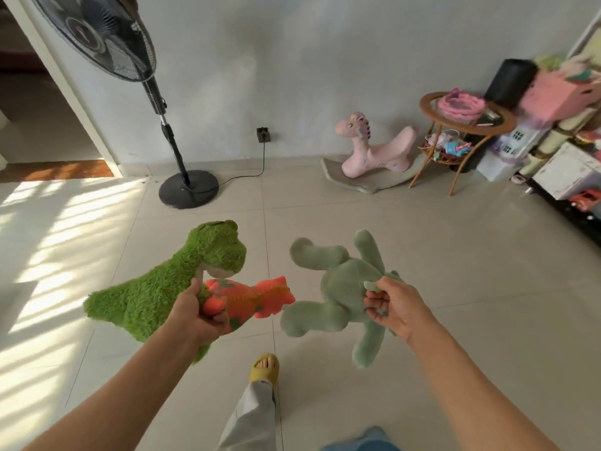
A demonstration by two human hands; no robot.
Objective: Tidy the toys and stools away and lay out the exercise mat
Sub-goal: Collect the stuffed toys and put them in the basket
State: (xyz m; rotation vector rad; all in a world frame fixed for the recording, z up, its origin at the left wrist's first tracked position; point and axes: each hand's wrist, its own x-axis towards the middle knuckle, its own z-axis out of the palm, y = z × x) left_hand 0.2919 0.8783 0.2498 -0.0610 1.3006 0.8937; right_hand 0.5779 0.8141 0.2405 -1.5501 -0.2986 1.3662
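My left hand (198, 315) grips two toys at once: a shaggy bright green plush dinosaur (162, 284) and an orange dinosaur toy (257, 299) tucked under it. My right hand (395, 307) pinches a pale green plush animal (341, 288) by a flap at its back, and its limbs dangle. All three toys hang in the air above the tiled floor. No exercise mat or stool shows in this view.
A black pedestal fan (187, 188) stands by the wall at left, its cord running to a socket (263, 134). A pink rocking toy (374, 157), a round rattan side table (465, 125) and cluttered toy shelves (566, 141) fill the right. My foot in a yellow slipper (265, 367) is below.
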